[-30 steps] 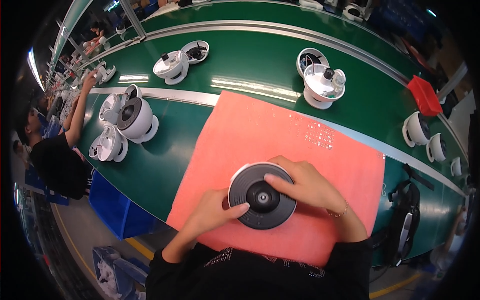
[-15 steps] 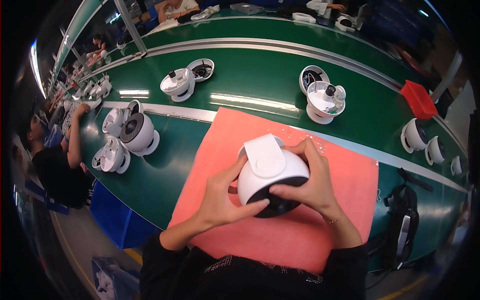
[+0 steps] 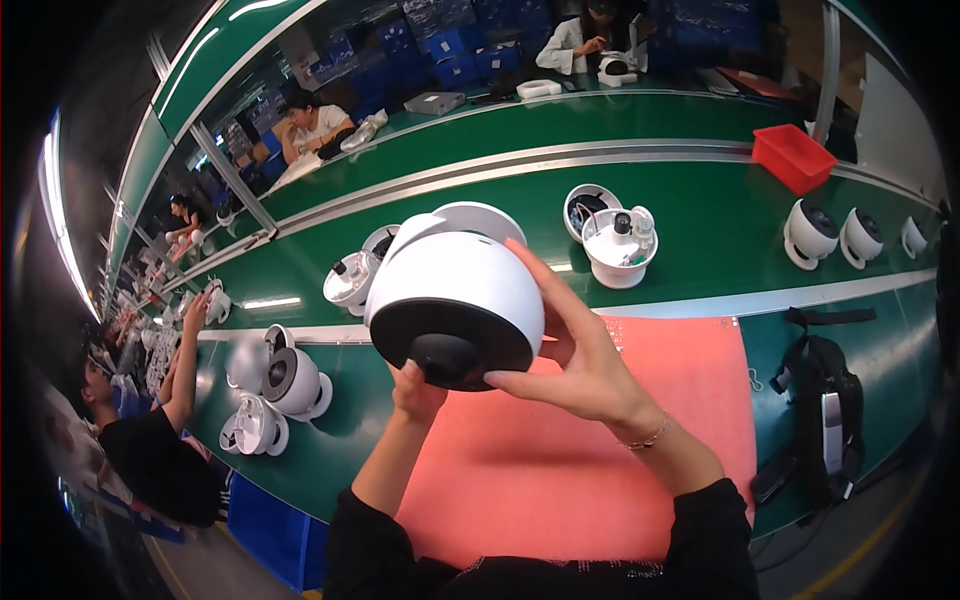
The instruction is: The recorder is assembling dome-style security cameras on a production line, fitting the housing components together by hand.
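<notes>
Both my hands hold up a round white dome camera (image 3: 460, 275) with a black front face and a dark protruding lens. My right hand (image 3: 590, 370) grips its right side, thumb on the lower edge of the black face and fingers behind the shell. At the lower left, my left hand (image 3: 415, 395) has its thumb by the lens; its other fingers are hidden behind the camera. The round white base shows at the top. Below lies a pink foam mat (image 3: 570, 490) with small shiny screws or beads near its far edge.
Opened white camera housings (image 3: 620, 255) stand on the green belt (image 3: 700, 205); more housings (image 3: 258, 425) sit left. Finished-looking cameras (image 3: 812, 235) and a red bin (image 3: 795, 158) are at right, above a black strap harness (image 3: 825, 420). A co-worker (image 3: 160, 450) works at left.
Both hands have raised the camera up and to the left off the area over the mat, tilting its black face toward me. The head view has tipped upward, showing more of the far benches.
</notes>
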A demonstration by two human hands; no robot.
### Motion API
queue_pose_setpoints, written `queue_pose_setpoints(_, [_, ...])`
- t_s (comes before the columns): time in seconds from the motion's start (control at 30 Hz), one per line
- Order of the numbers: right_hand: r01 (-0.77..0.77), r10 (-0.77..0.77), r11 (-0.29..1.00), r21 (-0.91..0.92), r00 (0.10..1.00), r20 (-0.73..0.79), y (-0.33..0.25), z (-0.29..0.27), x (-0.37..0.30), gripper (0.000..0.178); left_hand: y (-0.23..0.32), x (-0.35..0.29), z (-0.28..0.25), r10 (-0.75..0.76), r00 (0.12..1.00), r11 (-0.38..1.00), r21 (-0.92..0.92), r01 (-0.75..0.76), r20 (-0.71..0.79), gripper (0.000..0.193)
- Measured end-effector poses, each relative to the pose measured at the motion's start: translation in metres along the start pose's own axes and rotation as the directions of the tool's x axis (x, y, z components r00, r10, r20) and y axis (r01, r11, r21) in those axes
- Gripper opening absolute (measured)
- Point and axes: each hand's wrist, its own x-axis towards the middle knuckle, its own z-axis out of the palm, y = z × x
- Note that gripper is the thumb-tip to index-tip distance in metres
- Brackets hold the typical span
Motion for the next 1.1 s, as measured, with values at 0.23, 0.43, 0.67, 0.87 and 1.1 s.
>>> queue_pose_setpoints(0.23, [-0.038, 0.000, 0.991, -0.131, 0.960, -0.279, 0.058, -0.007, 0.026, 0.087, 0.004, 0.058, 0.044, -0.497, 0.865, 0.865, 0.037, 0.501, -0.070, 0.044])
queue_pose_setpoints(0.43, [-0.381, 0.496, 0.812, 0.441, 0.849, -0.180, 0.073, -0.031, 0.026, 0.083, -0.023, 0.066, 0.043, -0.718, 0.696, 0.694, -0.091, 0.715, -0.007, 0.053])
queue_pose_setpoints(0.67, [-0.320, 0.526, 0.786, 0.529, 0.796, -0.300, 0.087, -0.048, 0.028, 0.077, -0.050, 0.069, 0.051, -0.631, 0.764, 0.770, 0.013, 0.638, -0.136, 0.063])
queue_pose_setpoints(0.87, [-0.178, 0.361, 0.890, 0.421, 0.837, -0.411, 0.097, -0.045, 0.028, 0.066, -0.060, 0.070, 0.050, -0.397, 0.916, 0.913, 0.080, 0.401, -0.061, 0.067])
queue_pose_setpoints(1.1, [-0.188, 0.407, 0.839, 0.511, 0.840, -0.359, 0.093, -0.056, 0.031, 0.079, -0.052, 0.084, 0.060, -0.508, 0.860, 0.850, 0.139, 0.508, -0.034, 0.070])
